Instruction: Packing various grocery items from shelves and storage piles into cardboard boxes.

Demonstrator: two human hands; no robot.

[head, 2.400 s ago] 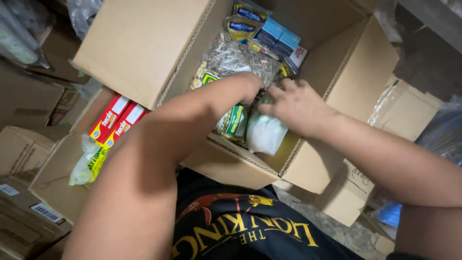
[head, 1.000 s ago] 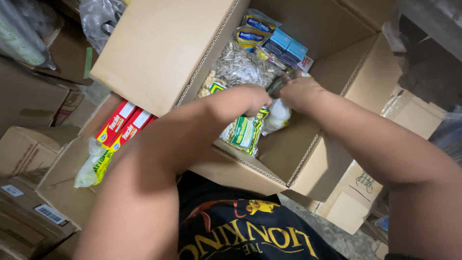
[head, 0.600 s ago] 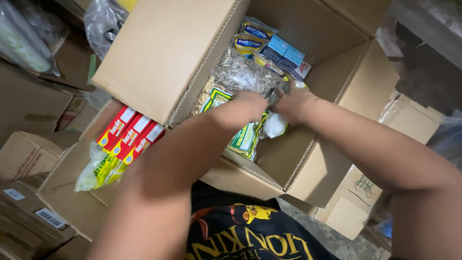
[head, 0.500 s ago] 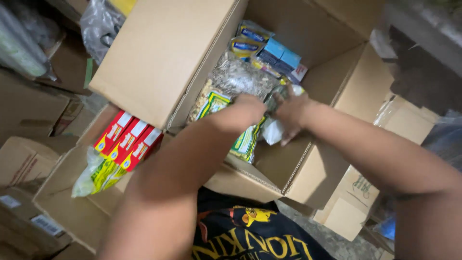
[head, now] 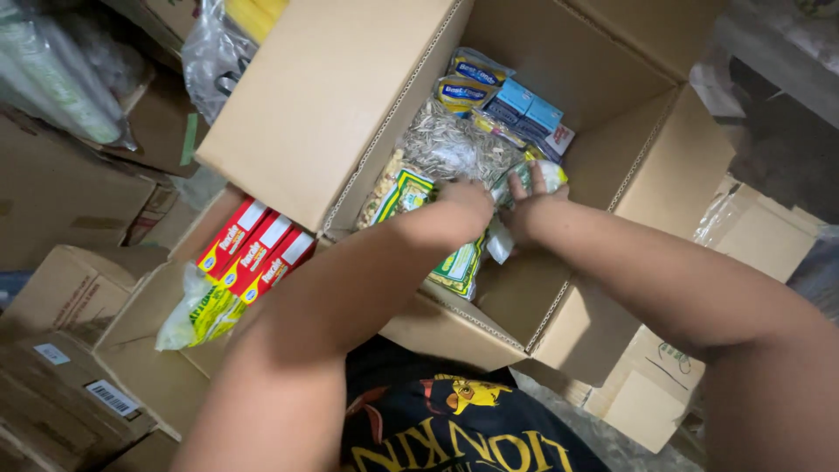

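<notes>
Both hands reach into the open cardboard box (head: pixel 559 297): left hand (head: pixel 463 205) curled on a green-yellow snack packet (head: pixel 402 192), right hand (head: pixel 524 205) gripping a small clear bag (head: pixel 537 175); red cartons (head: pixel 253 253) sit outside, and both hands have pushed deeper than before

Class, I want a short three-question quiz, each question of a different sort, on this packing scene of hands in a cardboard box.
1. True or false: both hands reach into the large open box.
2. What colour are the three cartons in the smaller box to the left? A) red B) black C) purple
3. Fill in: at the far end of the large box lie small ___ boxes.

Key
1. True: the left hand and right hand rest on the packets inside.
2. A
3. blue
</notes>
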